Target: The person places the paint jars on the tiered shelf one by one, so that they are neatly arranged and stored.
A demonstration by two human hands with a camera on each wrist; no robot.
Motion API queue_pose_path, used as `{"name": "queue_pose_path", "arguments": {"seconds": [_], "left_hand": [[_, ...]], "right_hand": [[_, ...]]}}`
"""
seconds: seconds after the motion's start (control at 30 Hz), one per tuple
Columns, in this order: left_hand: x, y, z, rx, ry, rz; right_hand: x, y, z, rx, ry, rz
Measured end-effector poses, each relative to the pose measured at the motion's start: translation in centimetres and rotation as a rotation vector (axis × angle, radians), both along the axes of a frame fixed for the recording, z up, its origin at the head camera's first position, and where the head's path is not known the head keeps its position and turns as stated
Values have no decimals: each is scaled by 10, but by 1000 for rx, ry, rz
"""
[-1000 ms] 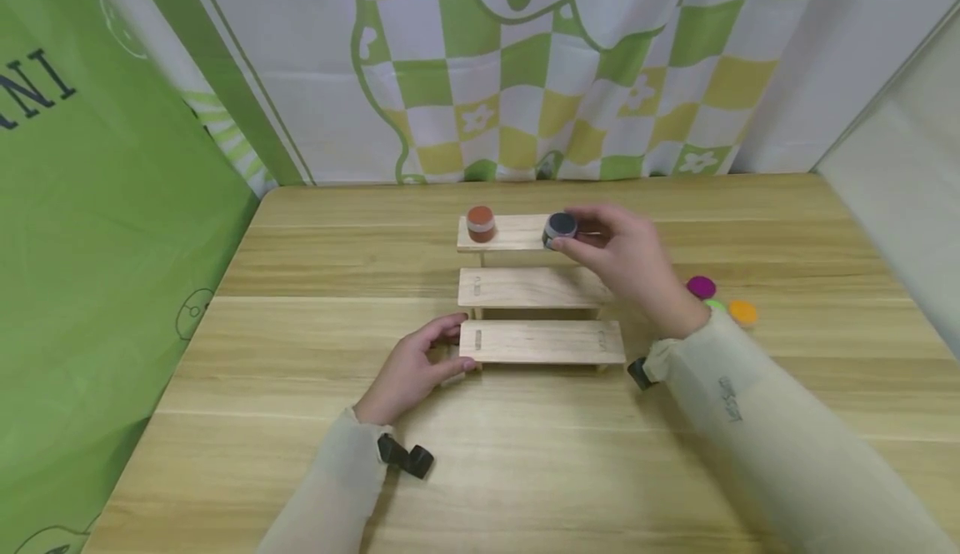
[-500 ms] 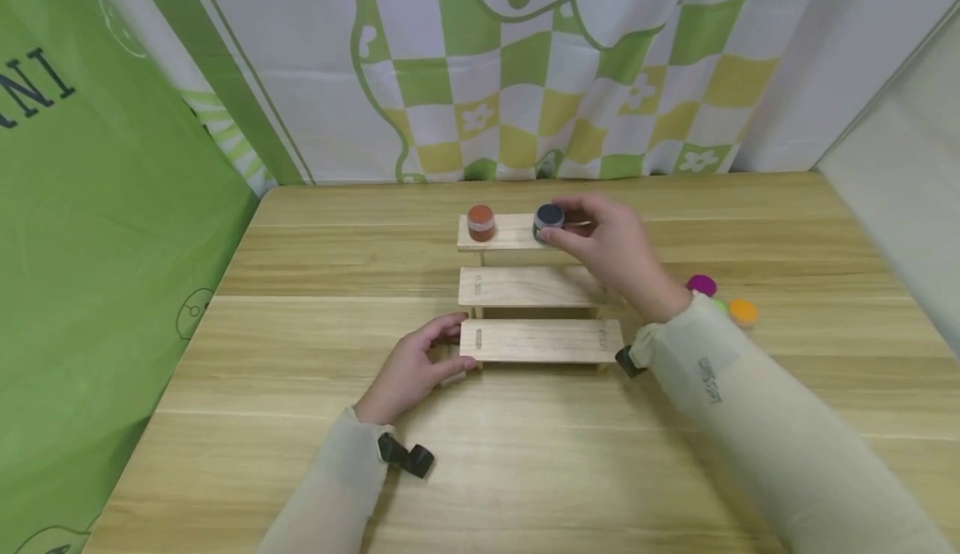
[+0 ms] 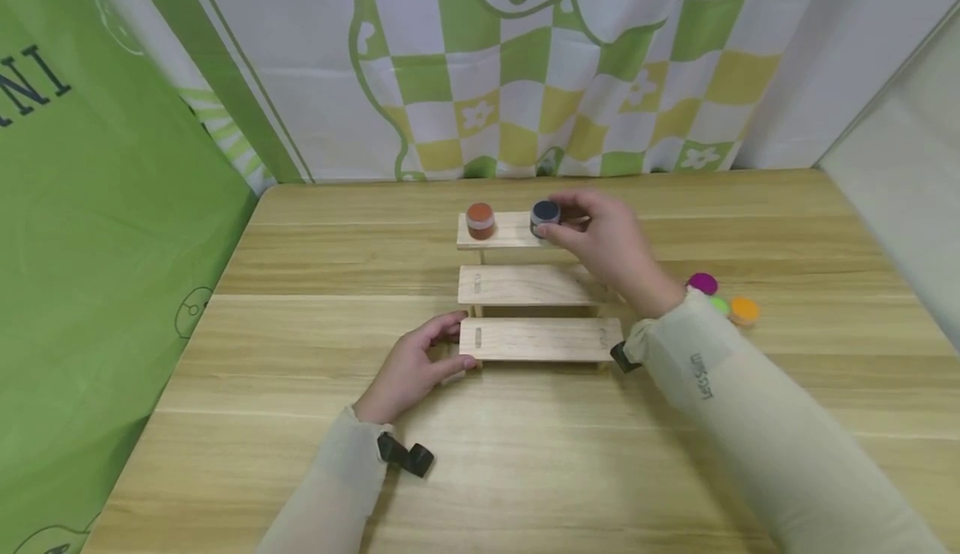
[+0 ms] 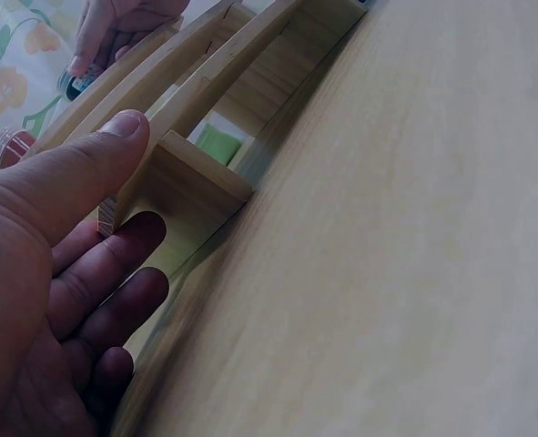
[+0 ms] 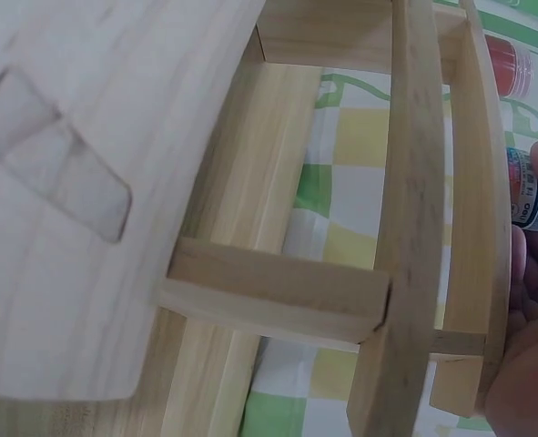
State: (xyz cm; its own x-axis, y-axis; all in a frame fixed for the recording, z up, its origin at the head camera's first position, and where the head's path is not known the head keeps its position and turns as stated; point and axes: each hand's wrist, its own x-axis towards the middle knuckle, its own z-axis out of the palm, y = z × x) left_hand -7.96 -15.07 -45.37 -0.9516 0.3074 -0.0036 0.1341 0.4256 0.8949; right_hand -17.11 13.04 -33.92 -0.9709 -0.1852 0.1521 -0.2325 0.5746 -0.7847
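A three-tier wooden step rack [image 3: 540, 339] stands on the table. On its top tier, my right hand [image 3: 615, 242] pinches a small jar [image 3: 544, 212] with a dark blue-black lid between thumb and fingers. The right wrist view shows a printed label on this dark jar [image 5: 525, 187], upright close against the top board. To its left on the same tier sits a small jar with an orange-red lid [image 3: 480, 221]. My left hand [image 3: 411, 368] holds the left end of the lowest tier, thumb [image 4: 123, 125] along the front edge and fingers below and behind.
Right of the rack, partly behind the right sleeve, are several round lids or jars: purple [image 3: 702, 284], green [image 3: 720, 305] and orange [image 3: 745, 311]. A checkered curtain [image 3: 525, 62] hangs behind the table [image 3: 322, 487], and a green cloth [image 3: 97, 287] on the left.
My right hand has slid the dark-lidded jar a little left along the top tier, toward the orange-red one. The left hand has kept its hold on the rack.
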Motion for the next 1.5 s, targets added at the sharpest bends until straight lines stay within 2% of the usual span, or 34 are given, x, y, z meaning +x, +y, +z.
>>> {"name": "queue_pose_path", "arguments": {"seconds": [0.27, 0.53, 0.87, 1.03, 1.37, 1.5], "left_hand": [[-1, 0, 0, 13, 6, -3], [-1, -1, -1, 7, 14, -3], [-2, -1, -4, 1, 13, -9], [-1, -1, -3, -3, 8, -10], [0, -1, -1, -1, 12, -6], [-1, 0, 0, 5, 9, -5]], "right_hand": [[2, 1, 4, 3, -31, -1], [4, 3, 4, -40, -73, -5], [9, 9, -2, -108, -14, 20], [17, 15, -4, -135, -20, 0], [32, 26, -8, -128, 62, 3], [38, 29, -9, -167, 83, 4]]}}
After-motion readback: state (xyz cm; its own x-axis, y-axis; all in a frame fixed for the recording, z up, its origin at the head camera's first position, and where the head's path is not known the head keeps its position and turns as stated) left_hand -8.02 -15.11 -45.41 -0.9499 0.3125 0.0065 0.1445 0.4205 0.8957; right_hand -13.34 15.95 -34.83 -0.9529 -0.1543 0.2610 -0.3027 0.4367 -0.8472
